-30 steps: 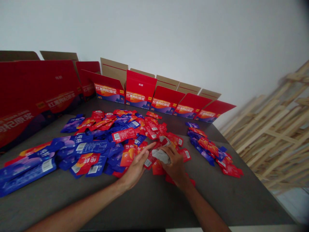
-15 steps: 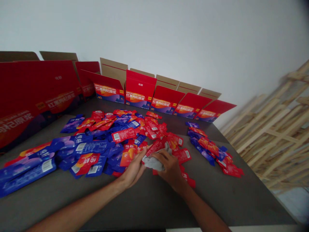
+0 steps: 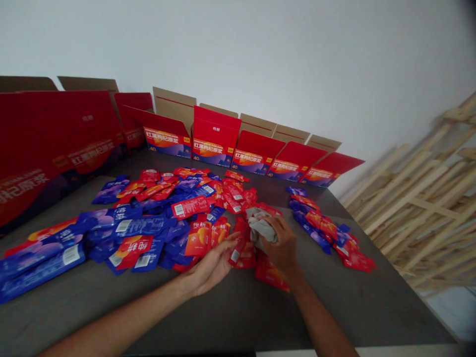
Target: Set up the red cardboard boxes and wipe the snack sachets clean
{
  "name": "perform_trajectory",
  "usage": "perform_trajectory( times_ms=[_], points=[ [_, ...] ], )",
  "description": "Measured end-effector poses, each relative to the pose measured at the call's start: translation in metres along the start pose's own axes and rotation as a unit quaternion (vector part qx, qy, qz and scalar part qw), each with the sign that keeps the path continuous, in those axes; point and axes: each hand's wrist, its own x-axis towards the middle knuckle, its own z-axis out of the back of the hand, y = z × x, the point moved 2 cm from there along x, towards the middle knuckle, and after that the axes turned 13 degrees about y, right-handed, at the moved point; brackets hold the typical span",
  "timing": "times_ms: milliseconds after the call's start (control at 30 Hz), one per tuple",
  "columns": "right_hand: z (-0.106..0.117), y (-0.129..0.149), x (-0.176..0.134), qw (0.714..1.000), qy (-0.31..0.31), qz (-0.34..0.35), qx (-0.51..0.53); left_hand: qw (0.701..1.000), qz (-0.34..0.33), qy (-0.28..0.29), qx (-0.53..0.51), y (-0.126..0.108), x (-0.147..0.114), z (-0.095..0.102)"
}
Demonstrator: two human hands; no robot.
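My left hand (image 3: 215, 265) is closed on a red pouch (image 3: 240, 243), which stands tilted with its barcode end low. Bunched in my right hand (image 3: 280, 245) is a grey cloth (image 3: 261, 225), just to the right of that pouch; whether cloth and pouch touch I cannot tell. More red pouches (image 3: 271, 272) lie under and around my right hand, partly hidden by it. To the left of my hands spreads a mixed pile of red and blue pouches (image 3: 143, 225).
Open red cartons (image 3: 256, 153) line the back of the dark table (image 3: 357, 307), with larger red cartons (image 3: 63, 134) at the left. A smaller row of pouches (image 3: 322, 225) lies on the right. Beyond the table's right edge stands wooden slatwork (image 3: 427, 203).
My right hand with the cloth has moved right and slightly up, off the held pouch's lower end. The held pouch has turned more upright. Red pouches near my right hand lie differently.
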Motion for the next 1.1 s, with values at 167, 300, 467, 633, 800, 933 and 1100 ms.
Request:
perform_trajectory(
  times_ms=[167,300,467,633,800,933,1100],
  points=[
    [0.013,-0.008,0.004,0.999,-0.041,0.008,-0.003,0.998,0.000,-0.055,0.006,-0.005,0.000,0.003],
    [0.016,-0.008,0.004,0.999,-0.047,0.021,-0.004,0.992,-0.026,-0.125,0.002,-0.009,0.000,0.008],
    [0.015,-0.003,0.001,0.998,-0.043,0.043,0.005,0.988,-0.068,-0.138,0.011,-0.013,0.002,0.014],
    [0.004,0.008,-0.001,0.995,0.041,0.094,0.007,0.990,-0.090,-0.094,0.046,-0.012,-0.001,0.009],
    [-0.020,0.020,-0.008,0.976,0.175,0.130,-0.026,0.991,-0.104,-0.076,0.041,-0.011,-0.002,0.006],
    [-0.033,0.025,-0.014,0.962,0.215,0.166,-0.036,0.990,-0.114,-0.070,0.039,-0.015,-0.001,0.006],
    [-0.027,0.028,-0.012,0.979,0.150,0.135,-0.018,0.991,-0.088,-0.084,0.061,-0.009,-0.002,0.012]
  ],
)
